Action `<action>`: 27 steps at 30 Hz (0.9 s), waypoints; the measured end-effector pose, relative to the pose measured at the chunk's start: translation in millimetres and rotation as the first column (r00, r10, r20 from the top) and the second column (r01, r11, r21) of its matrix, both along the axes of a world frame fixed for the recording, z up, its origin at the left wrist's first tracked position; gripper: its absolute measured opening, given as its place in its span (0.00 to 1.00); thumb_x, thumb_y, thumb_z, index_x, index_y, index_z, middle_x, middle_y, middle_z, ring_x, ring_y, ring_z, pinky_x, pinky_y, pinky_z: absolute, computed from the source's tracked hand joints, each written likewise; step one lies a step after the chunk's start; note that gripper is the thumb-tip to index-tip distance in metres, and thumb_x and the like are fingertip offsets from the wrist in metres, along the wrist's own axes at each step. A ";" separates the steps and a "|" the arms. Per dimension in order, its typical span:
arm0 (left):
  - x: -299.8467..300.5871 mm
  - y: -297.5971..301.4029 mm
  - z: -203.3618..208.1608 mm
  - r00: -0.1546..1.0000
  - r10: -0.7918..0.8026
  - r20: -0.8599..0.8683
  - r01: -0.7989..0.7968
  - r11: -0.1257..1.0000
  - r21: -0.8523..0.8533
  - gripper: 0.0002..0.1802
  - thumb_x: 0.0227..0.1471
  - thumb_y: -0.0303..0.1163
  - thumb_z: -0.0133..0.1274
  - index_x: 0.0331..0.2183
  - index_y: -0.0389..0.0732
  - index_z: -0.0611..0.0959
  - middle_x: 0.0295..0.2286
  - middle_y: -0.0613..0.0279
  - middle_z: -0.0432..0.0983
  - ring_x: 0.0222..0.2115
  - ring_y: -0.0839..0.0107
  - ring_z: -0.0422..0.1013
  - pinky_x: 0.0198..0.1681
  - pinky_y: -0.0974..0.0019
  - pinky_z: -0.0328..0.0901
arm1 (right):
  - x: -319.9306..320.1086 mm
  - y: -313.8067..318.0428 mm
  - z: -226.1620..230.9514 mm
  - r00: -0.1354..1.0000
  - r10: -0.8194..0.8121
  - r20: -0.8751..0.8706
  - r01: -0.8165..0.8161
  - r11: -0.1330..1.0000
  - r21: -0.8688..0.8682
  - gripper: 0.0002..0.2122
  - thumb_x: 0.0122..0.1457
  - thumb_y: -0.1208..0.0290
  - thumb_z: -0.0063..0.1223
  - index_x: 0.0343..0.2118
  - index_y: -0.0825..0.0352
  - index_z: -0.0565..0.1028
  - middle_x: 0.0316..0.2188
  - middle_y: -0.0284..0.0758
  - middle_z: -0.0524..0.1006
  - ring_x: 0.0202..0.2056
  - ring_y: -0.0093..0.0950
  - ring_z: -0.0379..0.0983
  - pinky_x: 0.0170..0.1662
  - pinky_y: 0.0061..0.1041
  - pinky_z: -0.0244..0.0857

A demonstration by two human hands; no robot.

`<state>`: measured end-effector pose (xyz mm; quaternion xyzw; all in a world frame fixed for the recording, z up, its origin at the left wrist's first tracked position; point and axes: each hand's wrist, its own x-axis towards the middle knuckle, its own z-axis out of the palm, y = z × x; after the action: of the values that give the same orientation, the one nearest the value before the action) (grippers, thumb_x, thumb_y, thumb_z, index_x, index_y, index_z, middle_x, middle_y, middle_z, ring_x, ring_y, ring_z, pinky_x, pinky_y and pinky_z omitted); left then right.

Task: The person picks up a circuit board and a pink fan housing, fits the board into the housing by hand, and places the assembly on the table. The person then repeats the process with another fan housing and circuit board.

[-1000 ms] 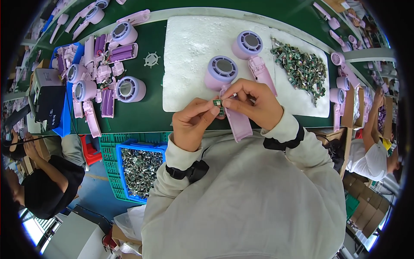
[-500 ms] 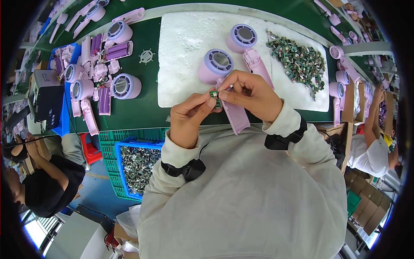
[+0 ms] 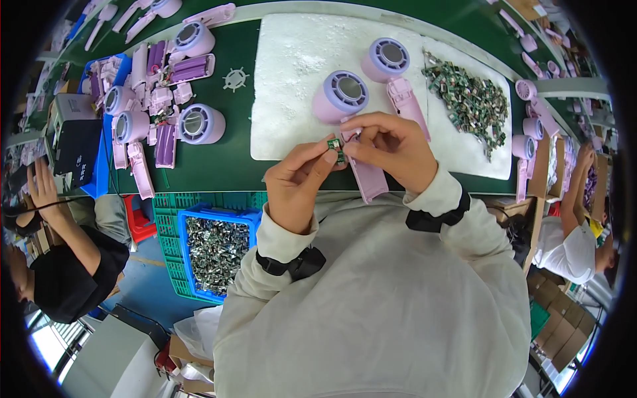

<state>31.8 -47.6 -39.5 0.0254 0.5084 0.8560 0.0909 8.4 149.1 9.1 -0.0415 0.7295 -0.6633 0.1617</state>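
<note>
My left hand (image 3: 296, 179) pinches a small green circuit board (image 3: 336, 146) between thumb and fingertips. Close beside it, my right hand (image 3: 396, 151) is closed on thin red and white wires (image 3: 353, 136), their ends partly hidden by my fingers. Beneath both hands lies a pink fan handle (image 3: 369, 182), its near end reaching past the table edge. Just beyond my fingers rests a round lilac fan head (image 3: 345, 94); how it joins the handle is covered by my hands.
A second fan head (image 3: 386, 58) and its pink handle (image 3: 407, 106) lie on the white foam sheet (image 3: 285, 86). Right of them is a heap of circuit boards (image 3: 468, 99). Pink fan parts (image 3: 159, 99) crowd the left; below, a blue crate (image 3: 215, 249) holds metallic pieces. Co-workers sit both sides.
The whole view has shifted slightly. My hands stay together at the board, with small finger movements. The person at left has raised a hand.
</note>
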 end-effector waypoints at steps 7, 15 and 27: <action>0.5 -1.9 0.1 1.000 0.015 0.027 -0.016 0.999 0.041 0.15 0.61 0.17 0.53 0.50 0.32 0.81 0.46 0.50 0.79 0.43 0.64 0.78 0.48 0.60 0.77 | -5.3 5.5 7.3 0.966 0.090 -0.241 -0.071 0.994 0.087 0.13 0.61 0.78 0.59 0.48 0.65 0.82 0.33 0.28 0.75 0.33 0.17 0.65 0.34 0.18 0.58; 1.4 -4.5 0.9 0.999 0.010 0.043 -0.011 1.000 0.029 0.15 0.61 0.18 0.52 0.50 0.30 0.80 0.46 0.50 0.78 0.44 0.63 0.78 0.48 0.60 0.77 | -17.1 3.5 10.1 0.869 0.305 -0.389 -0.207 0.939 0.273 0.10 0.59 0.78 0.61 0.44 0.64 0.83 0.33 0.32 0.75 0.32 0.24 0.69 0.35 0.21 0.61; 5.0 4.0 -1.2 0.997 0.058 -0.058 -0.064 0.993 -0.098 0.15 0.60 0.17 0.53 0.49 0.32 0.81 0.46 0.51 0.78 0.43 0.64 0.79 0.49 0.64 0.75 | -18.2 3.7 14.3 0.931 0.191 -0.312 -0.062 0.923 0.379 0.07 0.55 0.74 0.67 0.35 0.66 0.81 0.26 0.29 0.70 0.26 0.20 0.64 0.29 0.21 0.59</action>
<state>36.8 -43.6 -40.7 0.0288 0.5535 0.8307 0.0517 -9.8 152.8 23.3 -0.1737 0.8518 -0.4877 0.0800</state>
